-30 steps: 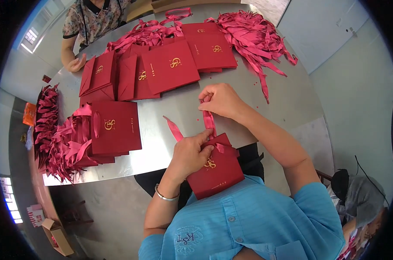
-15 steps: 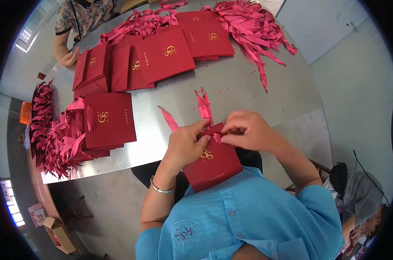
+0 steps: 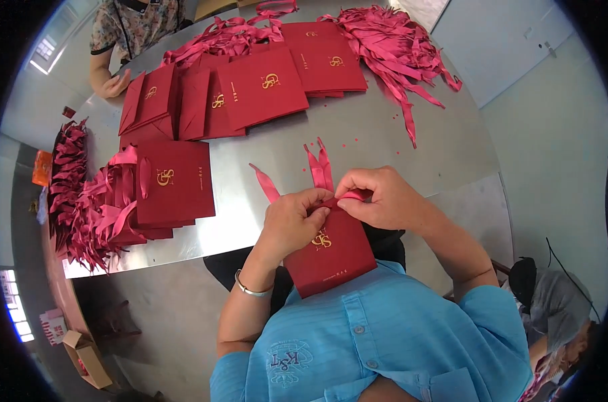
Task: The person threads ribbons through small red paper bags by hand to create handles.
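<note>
A red paper gift bag (image 3: 337,258) with gold print lies flat against my front, its top edge toward the table. My left hand (image 3: 289,222) is closed on that top edge, thumb on the front face. At the same edge, right of the left fingertips, my right hand (image 3: 384,199) pinches a pink ribbon (image 3: 353,195), thumb against forefinger. Two ribbon ends (image 3: 319,166) stick out beyond the bag onto the table, and another ribbon end (image 3: 264,183) shows past my left hand. The fingers hide where the ribbon meets the bag.
Stacked red bags (image 3: 267,87) lie across the metal table (image 3: 250,161). Bags with ribbon handles (image 3: 175,182) stand at the left, beside bunched ribbons (image 3: 68,174). A ribbon pile (image 3: 391,50) covers the far right. Across the table, another person's hand (image 3: 116,85) rests near the stacks.
My right hand has moved left and closed its fingertips on the ribbon at the bag's top edge. The ribbon loop on the bag's front has been drawn up. My left hand stays on the bag.
</note>
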A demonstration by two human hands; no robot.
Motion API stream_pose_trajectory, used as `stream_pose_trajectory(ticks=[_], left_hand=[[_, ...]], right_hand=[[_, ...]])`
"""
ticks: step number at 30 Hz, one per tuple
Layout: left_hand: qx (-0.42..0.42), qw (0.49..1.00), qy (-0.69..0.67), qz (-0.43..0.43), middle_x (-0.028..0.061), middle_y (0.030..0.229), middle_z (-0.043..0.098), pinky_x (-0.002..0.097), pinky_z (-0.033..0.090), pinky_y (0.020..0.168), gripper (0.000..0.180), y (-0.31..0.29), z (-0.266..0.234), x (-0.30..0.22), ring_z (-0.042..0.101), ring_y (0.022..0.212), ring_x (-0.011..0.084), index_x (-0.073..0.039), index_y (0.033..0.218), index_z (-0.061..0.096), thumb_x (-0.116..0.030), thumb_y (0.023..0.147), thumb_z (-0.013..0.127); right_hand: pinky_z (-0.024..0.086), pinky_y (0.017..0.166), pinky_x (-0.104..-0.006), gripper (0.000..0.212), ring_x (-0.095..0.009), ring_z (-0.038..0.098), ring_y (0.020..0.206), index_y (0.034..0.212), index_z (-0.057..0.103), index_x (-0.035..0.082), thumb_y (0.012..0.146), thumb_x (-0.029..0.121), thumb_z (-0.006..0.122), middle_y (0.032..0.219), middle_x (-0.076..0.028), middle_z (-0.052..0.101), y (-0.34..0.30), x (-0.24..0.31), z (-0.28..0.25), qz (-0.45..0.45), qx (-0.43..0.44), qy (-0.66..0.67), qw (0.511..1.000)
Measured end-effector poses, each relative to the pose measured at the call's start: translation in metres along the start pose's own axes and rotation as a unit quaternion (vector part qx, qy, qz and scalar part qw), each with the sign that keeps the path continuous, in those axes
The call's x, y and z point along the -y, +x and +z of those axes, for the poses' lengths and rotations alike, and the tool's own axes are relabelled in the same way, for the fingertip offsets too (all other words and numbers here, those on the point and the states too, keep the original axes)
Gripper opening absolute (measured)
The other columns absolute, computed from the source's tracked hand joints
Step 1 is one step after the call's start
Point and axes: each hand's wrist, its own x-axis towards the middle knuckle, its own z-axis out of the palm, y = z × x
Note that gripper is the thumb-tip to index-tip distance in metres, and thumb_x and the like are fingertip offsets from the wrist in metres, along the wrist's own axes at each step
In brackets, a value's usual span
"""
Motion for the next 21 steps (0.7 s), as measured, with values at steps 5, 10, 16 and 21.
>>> stream_pose_trajectory(ticks=[5,10,16,21], left_hand=[[-0.016,1.000,0.021,-0.012,0.0064,0.081,0.073,0.0256,0.051,0.066,0.023,0.002,0.001,-0.004,0.068,0.073,0.0112,-0.007,0.104,0.070,-0.011,0.082,0.066],[-0.037,0.999,0.025,-0.013,0.0068,0.080,0.073,0.0264,0.052,0.067,0.021,0.002,0.004,0.000,0.069,0.073,0.0129,-0.008,0.101,0.072,-0.013,0.082,0.066],[-0.034,0.999,0.032,-0.016,0.0067,0.082,0.073,0.0277,0.052,0.069,0.020,0.003,0.004,-0.001,0.070,0.074,0.0148,-0.009,0.100,0.072,-0.013,0.082,0.065],[-0.029,0.999,0.040,-0.020,0.0061,0.080,0.073,0.0276,0.052,0.068,0.020,0.003,0.004,-0.002,0.070,0.073,0.0144,-0.009,0.100,0.072,-0.013,0.082,0.064]], right_hand=[[0.047,0.062,-0.0234,0.014,-0.007,0.060,0.068,0.094,0.068,0.002,0.080,0.002,0.069,0.078,-0.003,0.067,0.000,0.020,-0.013,-0.025,0.037,0.044,0.998],[0.051,0.066,-0.0259,0.023,-0.013,0.066,0.074,0.099,0.068,-0.002,0.077,0.000,0.072,0.085,-0.011,0.070,-0.008,0.025,-0.038,-0.022,0.112,0.184,0.976],[0.055,0.069,-0.0318,0.035,-0.023,0.069,0.077,0.110,0.064,-0.006,0.075,-0.006,0.069,0.097,-0.023,0.070,-0.012,0.029,-0.040,-0.028,0.132,0.443,0.887],[0.057,0.077,-0.0375,0.041,-0.028,0.070,0.084,0.113,0.062,-0.007,0.073,-0.011,0.068,0.101,-0.026,0.069,-0.013,0.015,-0.032,-0.138,0.079,0.386,0.909]])
